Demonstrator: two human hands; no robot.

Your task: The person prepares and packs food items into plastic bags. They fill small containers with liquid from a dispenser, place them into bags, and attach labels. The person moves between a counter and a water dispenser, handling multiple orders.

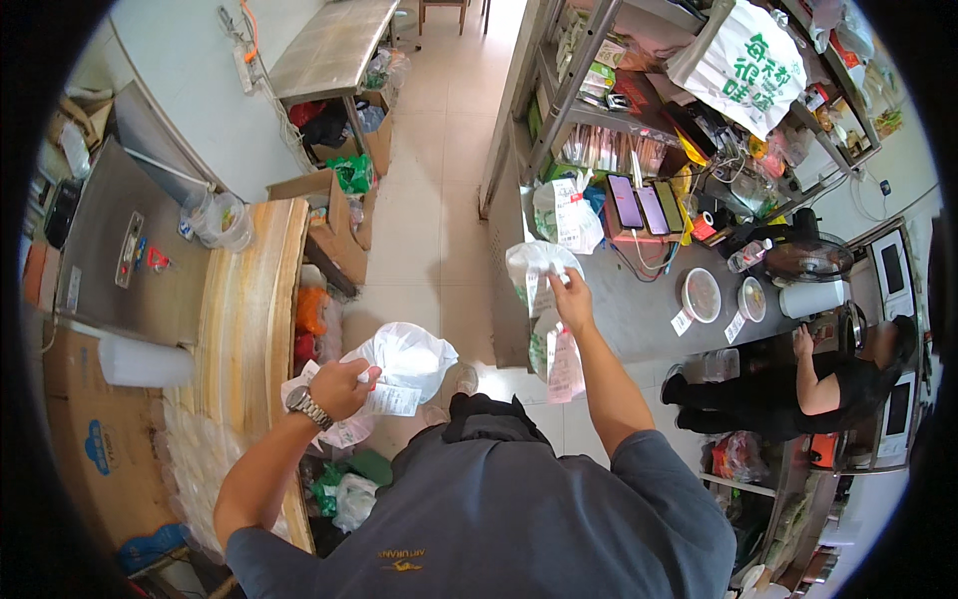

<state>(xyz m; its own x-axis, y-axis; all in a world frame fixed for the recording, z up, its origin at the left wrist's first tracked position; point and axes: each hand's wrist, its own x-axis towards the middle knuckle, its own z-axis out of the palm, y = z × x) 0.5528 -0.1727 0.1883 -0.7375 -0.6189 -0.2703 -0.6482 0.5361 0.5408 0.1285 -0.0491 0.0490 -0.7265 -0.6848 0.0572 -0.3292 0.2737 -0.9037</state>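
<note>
My left hand (340, 385), with a metal-band watch on its wrist, grips white plastic takeaway bags. The largest white bag (408, 356) hangs in front of my body, with a printed receipt (395, 400) on its side. My right hand (572, 299) is closed on the top of a white plastic bag (539, 262) at the counter's near corner. Just below that hand is a second bag with a pinkish receipt (563, 363); my forearm partly covers it. Farther back, another knotted bag bearing a receipt (572, 213) stands on the steel counter (629, 299).
Several phones (625, 202) lean on a stand on the counter. Two lidded bowls (702, 296) with paper slips sit beside a water bottle (748, 256) and a fan (808, 258). A person in black (793, 382) stands to the right. At left is a wood-patterned worktop (243, 299); cardboard boxes (329, 224) line the aisle.
</note>
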